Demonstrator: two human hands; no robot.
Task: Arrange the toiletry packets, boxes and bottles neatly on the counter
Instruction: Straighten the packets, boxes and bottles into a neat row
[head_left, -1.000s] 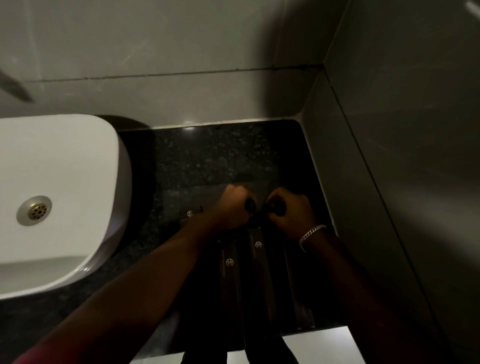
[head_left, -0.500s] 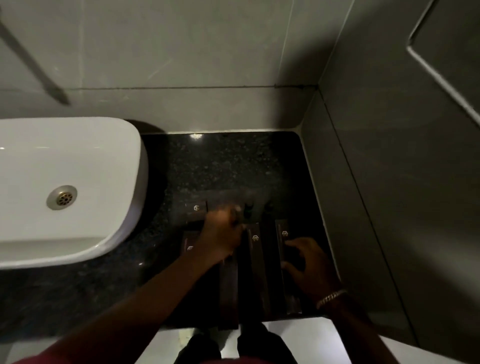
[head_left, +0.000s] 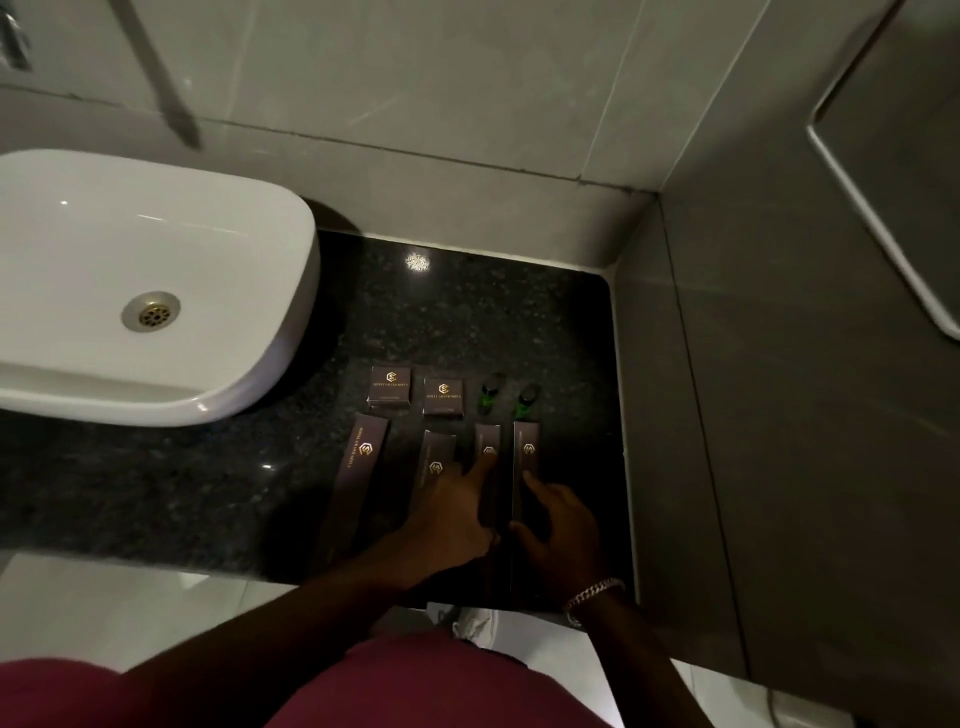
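Head view: on the black counter (head_left: 218, 483) I see two boxes (head_left: 390, 385), two green bottles (head_left: 488, 393) and four long packets (head_left: 363, 467) in rows. My left hand (head_left: 457, 512) and right hand (head_left: 558, 519) lie open, fingertips on the middle packets, gripping nothing. A hard push could skew the rows; half a second ago the left hand was at the bottles.

Back row: we saw two boxes (head_left: 390, 386) (head_left: 443, 396) left of two bottles (head_left: 489, 394) (head_left: 525, 402) on the counter (head_left: 208, 483).
Front row: four long packets (head_left: 363, 470) (head_left: 435, 470) (head_left: 488, 447) (head_left: 525, 462) lay near its front edge.
Left end: we found the basin (head_left: 130, 249).
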